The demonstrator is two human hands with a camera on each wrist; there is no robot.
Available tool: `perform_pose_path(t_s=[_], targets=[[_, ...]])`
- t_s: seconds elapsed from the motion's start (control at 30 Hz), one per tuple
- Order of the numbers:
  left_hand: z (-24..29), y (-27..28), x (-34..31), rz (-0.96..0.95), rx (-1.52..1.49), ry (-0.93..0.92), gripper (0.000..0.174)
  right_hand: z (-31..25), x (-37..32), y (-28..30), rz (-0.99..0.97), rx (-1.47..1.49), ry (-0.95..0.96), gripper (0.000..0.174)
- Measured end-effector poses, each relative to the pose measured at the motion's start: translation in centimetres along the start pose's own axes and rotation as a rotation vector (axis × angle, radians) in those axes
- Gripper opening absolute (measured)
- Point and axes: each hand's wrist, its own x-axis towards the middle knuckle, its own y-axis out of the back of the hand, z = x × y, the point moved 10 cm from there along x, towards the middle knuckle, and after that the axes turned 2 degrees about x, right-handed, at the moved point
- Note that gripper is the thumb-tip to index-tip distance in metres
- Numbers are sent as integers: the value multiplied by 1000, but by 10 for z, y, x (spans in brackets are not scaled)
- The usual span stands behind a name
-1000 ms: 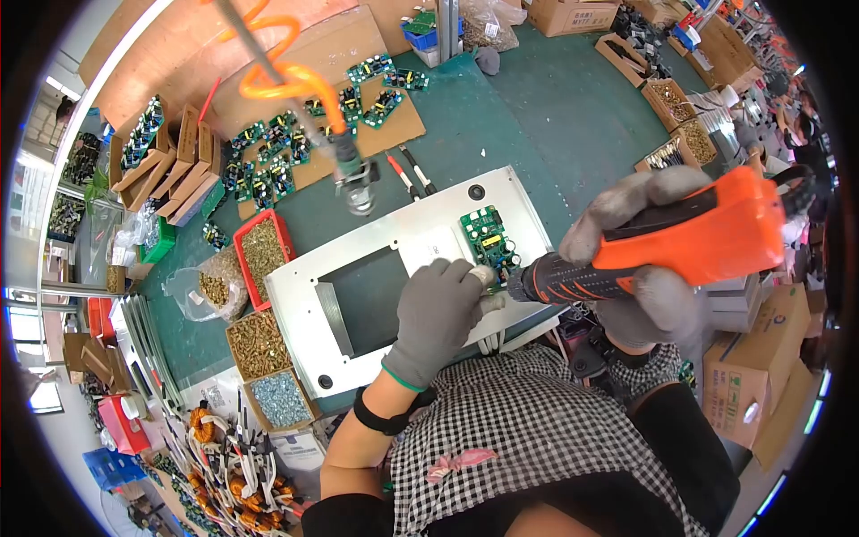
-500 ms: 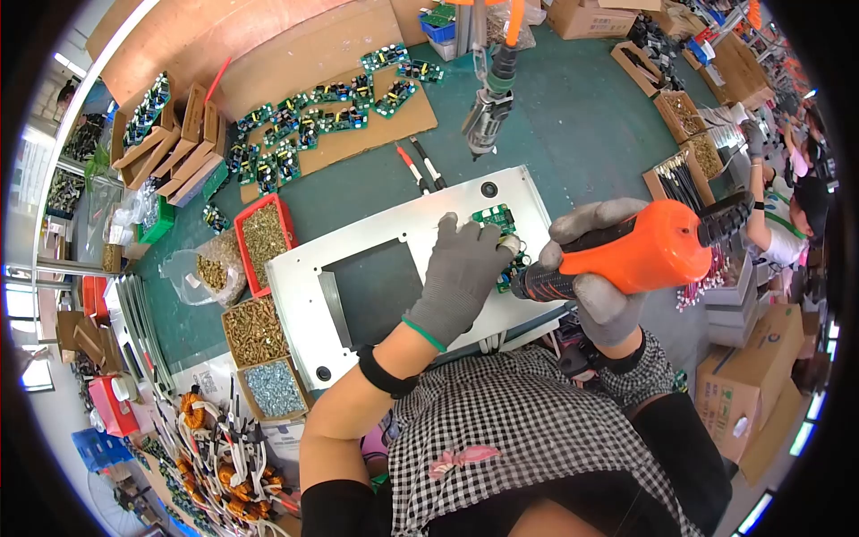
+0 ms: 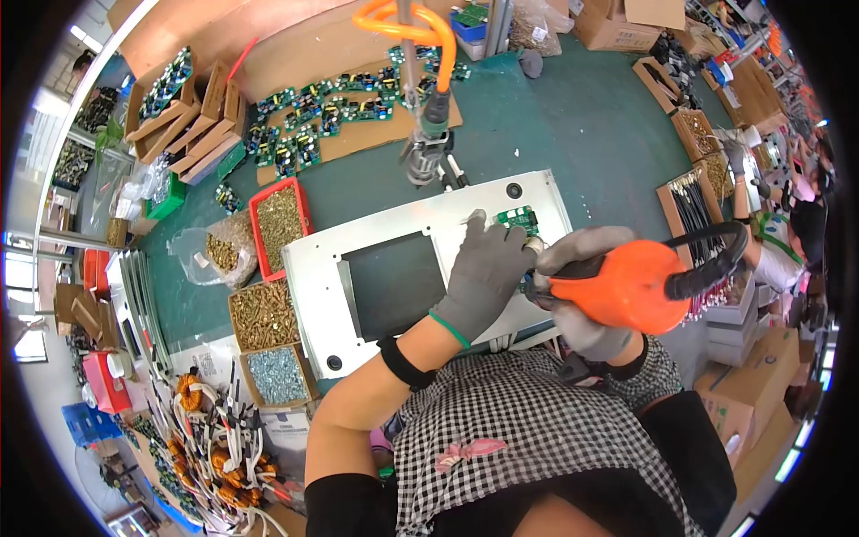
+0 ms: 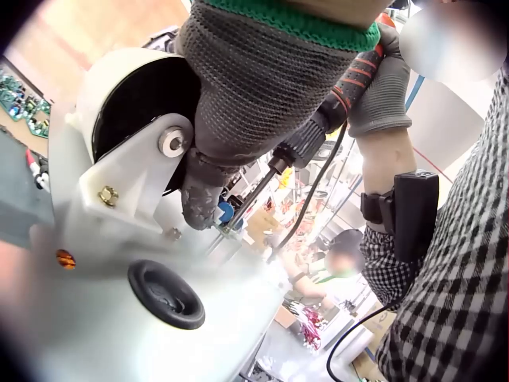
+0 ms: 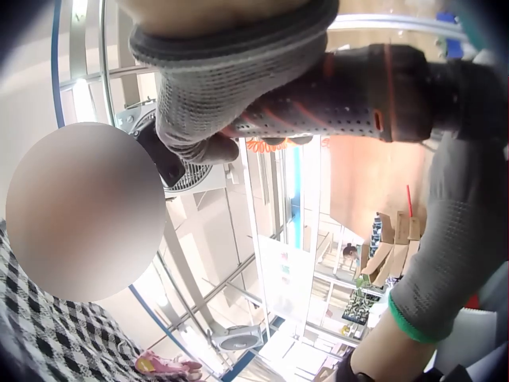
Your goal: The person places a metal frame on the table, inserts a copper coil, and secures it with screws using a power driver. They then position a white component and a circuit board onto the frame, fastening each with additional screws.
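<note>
A white metal panel [image 3: 394, 219] with a large rectangular cutout lies before me. On its right part sits a green circuit board [image 3: 516, 217], mostly covered by my gloved left hand [image 3: 488, 277]. That hand's fingertips are over the board, one finger raised toward the far side; I cannot tell whether they pinch something. My gloved right hand [image 3: 592, 336] grips an orange and black electric screwdriver [image 3: 640, 286]. In the left wrist view, the screwdriver bit [image 4: 254, 197] slants down close to a left fingertip, near a white bracket [image 4: 131, 171] and a black rubber foot [image 4: 167, 294].
Beyond the panel hangs a metal tool [image 3: 424, 157] on an orange coiled hose. Screws fill a red bin [image 3: 306, 210] and cardboard trays [image 3: 234, 313] at the left. Several circuit boards lie on cardboard [image 3: 206, 148] at the back. Tool handles [image 3: 455, 172] lie behind the panel.
The left hand has slid over the board and lifted one finger. The screwdriver has turned more end-on, its tip hidden now. The hanging tool swung right, then back left; the view shifted slightly.
</note>
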Motion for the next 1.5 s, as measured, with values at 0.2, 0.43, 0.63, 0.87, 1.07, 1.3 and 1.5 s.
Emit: perform_pose_path(t_s=[0.2,0.43,0.63,0.87,1.07,1.3,1.5], targets=[[-5,22,-11,150,-255,-45,32,16,-20,13,249,369,-75,58],[-126,112,-113,548,-523,313,28,20,-21,20,288,400,-119,55],[-269,73,-252,628,-740,964,22,16,-23,9,252,338,-152,54],[-358,-13,-275,31,-298,1052,28,13,-13,26,362,412,-112,54],[-393,-51,-241,-133,50,921,28,4,-17,17,328,307,-119,54],[-384,-31,-246,-185,-65,1013,27,13,-9,31,391,367,-149,61],[-400,-15,-270,-52,-74,1234,31,-39,30,53,312,343,125,60]])
